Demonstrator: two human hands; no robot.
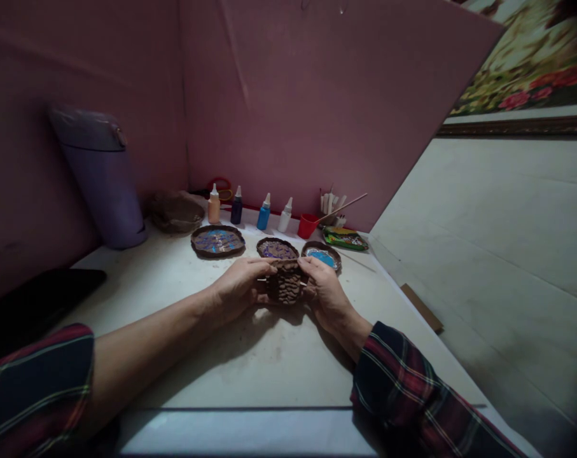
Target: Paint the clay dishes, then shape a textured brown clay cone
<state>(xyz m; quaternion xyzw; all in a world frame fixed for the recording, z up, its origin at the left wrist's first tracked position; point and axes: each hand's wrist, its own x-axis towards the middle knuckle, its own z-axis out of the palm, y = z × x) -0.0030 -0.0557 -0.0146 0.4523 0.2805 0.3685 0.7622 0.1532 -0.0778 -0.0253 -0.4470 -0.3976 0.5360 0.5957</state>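
Between my two hands is a small brown clay pot [287, 284] with a ridged, scaly outer wall, held just over the white table [264, 381]. My left hand [240, 287] grips its left side, thumb along the top rim and fingers lower down. On the opposite side my right hand [322, 286] pinches the rim, with its other fingers curled behind and partly hidden. Right behind the pot lie a clay dish with purple specks [275, 249] and a clay dish with blue paint [321, 257]. A third clay dish [217, 242], streaked blue and purple, lies farther left.
Paint bottles in peach [214, 207], dark [236, 208], blue [264, 214] and white [285, 217] stand along the back. Beside them are a red cup [308, 226] with a stick and a green packet [345, 238]. A wrapped brown lump [177, 212] and purple tumbler [104, 184] stand left.
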